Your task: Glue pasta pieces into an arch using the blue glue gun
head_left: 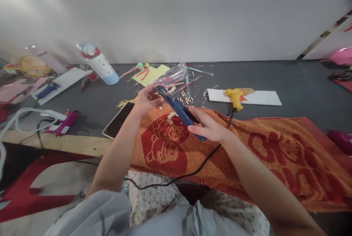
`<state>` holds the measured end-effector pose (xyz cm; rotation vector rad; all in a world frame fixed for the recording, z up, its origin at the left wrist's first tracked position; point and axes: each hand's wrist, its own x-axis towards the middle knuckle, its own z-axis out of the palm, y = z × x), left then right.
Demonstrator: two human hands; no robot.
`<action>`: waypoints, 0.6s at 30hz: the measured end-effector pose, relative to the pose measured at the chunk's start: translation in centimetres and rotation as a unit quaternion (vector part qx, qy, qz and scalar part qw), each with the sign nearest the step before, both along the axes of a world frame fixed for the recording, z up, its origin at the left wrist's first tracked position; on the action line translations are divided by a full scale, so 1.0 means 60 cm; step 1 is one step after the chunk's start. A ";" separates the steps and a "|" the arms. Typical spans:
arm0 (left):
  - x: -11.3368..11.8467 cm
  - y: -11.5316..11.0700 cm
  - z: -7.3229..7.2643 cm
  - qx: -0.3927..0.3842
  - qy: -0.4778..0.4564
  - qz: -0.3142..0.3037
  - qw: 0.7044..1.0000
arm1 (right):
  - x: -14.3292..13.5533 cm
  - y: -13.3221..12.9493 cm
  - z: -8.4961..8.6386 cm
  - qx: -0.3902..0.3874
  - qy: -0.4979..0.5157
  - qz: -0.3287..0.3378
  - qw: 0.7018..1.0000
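Note:
My right hand [207,126] is wrapped round the lower part of blue hand shears [180,110], which slant up and to the left above the towel. My left hand [148,99] is closed beside the far end of the shears, thumb and fingers pinched together. What the left fingertips hold, if anything, is too small to make out. Short cut pieces of pale stick [187,99] lie scattered on the table just beyond the shears. A little pale curved string of pieces [172,117] is on the orange towel [220,155] below.
A yellow glue gun [236,96] rests on a white board [265,98], its black cord crossing the towel. Beside my left forearm lies a dark phone or tablet [118,120]. Clear plastic wrapping [176,73], yellow paper [150,74] and a bottle [100,63] stand or lie farther back.

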<state>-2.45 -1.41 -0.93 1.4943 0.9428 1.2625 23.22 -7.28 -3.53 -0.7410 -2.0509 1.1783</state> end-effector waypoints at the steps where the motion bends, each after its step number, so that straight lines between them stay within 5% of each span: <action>1: 0.004 0.000 -0.002 0.006 0.017 0.025 1.000 | -0.001 0.001 -0.003 0.008 -0.010 -0.022 1.000; 7: 0.033 -0.011 -0.010 0.150 0.140 0.221 0.954 | -0.006 0.003 -0.005 0.062 -0.040 -0.094 0.993; 18: 0.035 -0.022 0.006 0.069 0.075 0.111 0.989 | 0.005 0.005 -0.005 0.045 -0.026 -0.063 0.997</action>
